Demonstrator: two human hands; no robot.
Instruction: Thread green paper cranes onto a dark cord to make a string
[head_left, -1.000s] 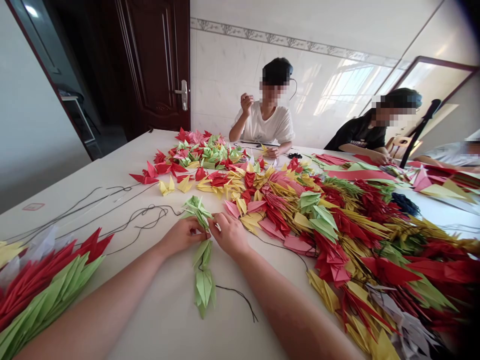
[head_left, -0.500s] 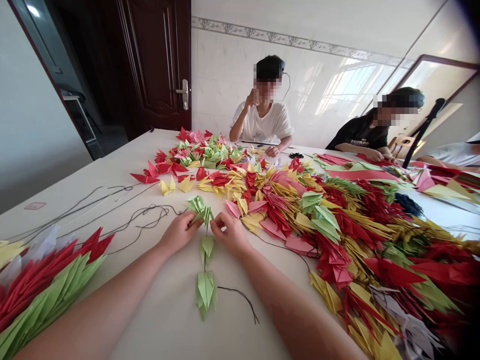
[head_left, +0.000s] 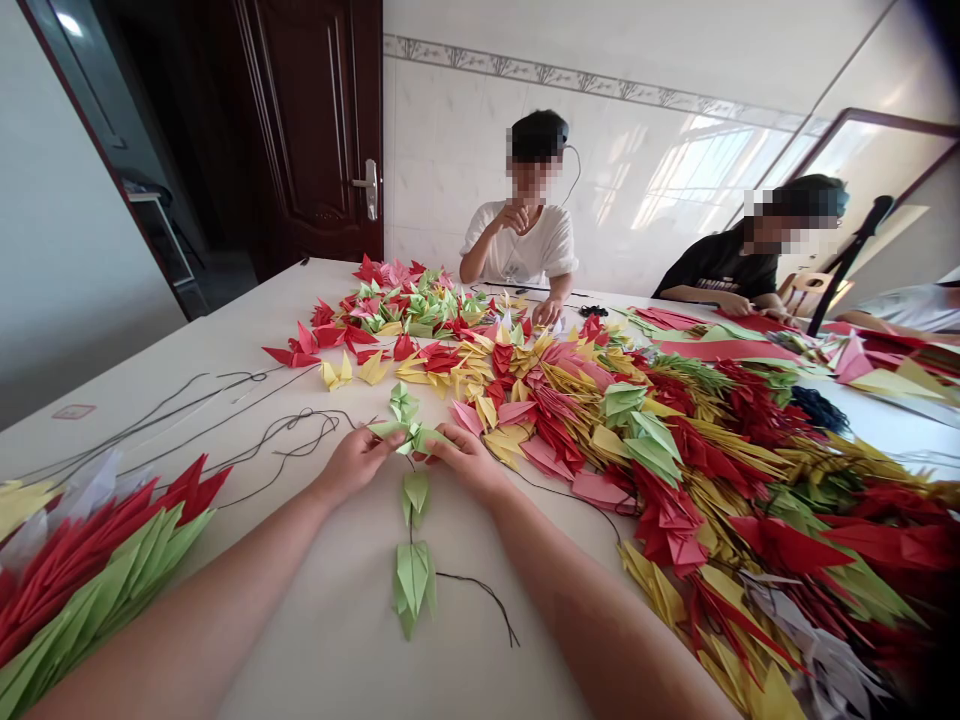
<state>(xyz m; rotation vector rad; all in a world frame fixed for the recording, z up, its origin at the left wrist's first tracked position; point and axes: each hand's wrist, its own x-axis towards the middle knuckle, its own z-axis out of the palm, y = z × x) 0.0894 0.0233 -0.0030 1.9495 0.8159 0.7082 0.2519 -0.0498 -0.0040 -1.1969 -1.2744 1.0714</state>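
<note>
- L hand: thumb & fingers pinch one side of the green piece.
- R hand: pinches the other side, so piece is btwn both hands, above table nr its middle.
- Green bits on a dark cord lie below, toward the wearer; cord's loose end trails R.
- Another green fold sits just beyond the hands.
- Big multicol. pile runs from far side to R.
- Red/green/white bunch at near L, w/ dark strings beyond.
- Across table: person in white top, one hand raised nr face; person in black top farther R.
</note>
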